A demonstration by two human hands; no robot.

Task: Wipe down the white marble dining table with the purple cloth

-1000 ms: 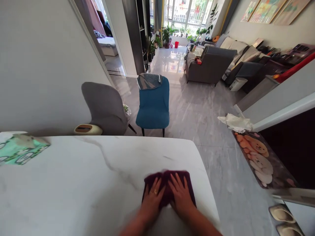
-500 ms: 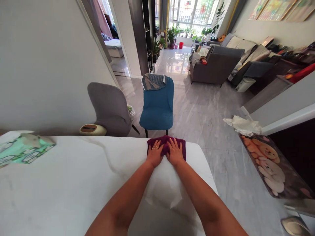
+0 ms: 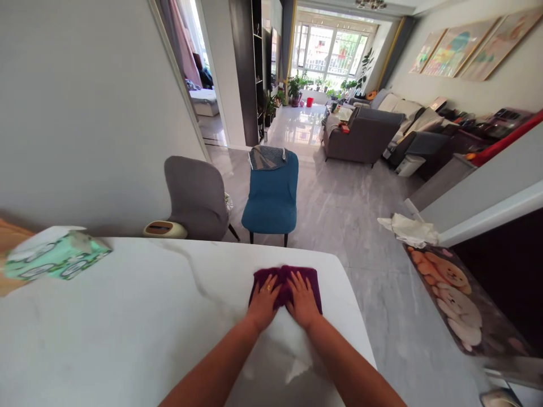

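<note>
Two flat hands share one job on the white marble table (image 3: 127, 316): the left hand (image 3: 263, 305) and right hand (image 3: 302, 302) lie open, palms down, side by side on a maroon cloth (image 3: 285, 281) near the far right corner, pressing it against the surface so it stays spread.

Both arms stretched forward toward 12 o'clock. Left hand (image 3: 263, 304) and right hand (image 3: 302, 301) side by side, palms down, fingers spread flat, thumbs nearly touching.
</note>
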